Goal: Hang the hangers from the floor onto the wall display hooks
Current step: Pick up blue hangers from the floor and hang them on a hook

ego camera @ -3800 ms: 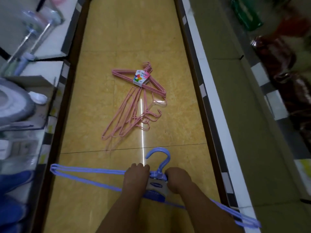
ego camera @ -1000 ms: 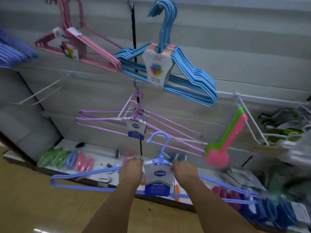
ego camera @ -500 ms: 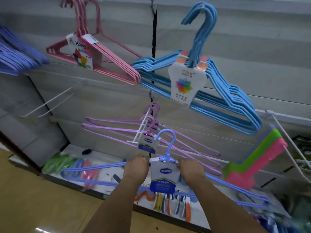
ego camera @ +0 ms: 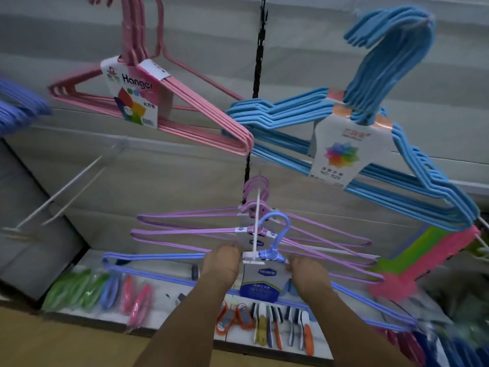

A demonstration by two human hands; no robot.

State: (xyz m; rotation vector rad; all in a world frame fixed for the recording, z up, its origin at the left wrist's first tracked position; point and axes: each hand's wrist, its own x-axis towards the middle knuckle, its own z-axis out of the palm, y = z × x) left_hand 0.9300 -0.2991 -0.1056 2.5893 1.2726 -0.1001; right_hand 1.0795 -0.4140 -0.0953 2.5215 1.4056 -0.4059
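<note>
I hold a bundle of blue-violet wire hangers [ego camera: 148, 256] with a blue and white label up in front of the wall display. My left hand [ego camera: 223, 263] grips the bundle just left of its neck, and my right hand [ego camera: 304, 268] grips it just right of the neck. Its blue hook [ego camera: 276, 223] sits at the tip of a white display hook [ego camera: 255, 226], which carries lilac hangers [ego camera: 185, 231]. I cannot tell whether the hook has caught on the prong.
Pink hangers [ego camera: 201, 115] and light blue hangers [ego camera: 397, 165] hang on upper hooks. An empty white double prong [ego camera: 66, 192] juts out at the left. A low shelf [ego camera: 169, 290] below holds packaged clips and brushes. Pink and green plastic items [ego camera: 423, 255] hang at the right.
I lifted the blue-violet bundle off the floor and turned to the wall. Over the last second it rose and moved forward until its hook reached the white prong holding the lilac hangers.
</note>
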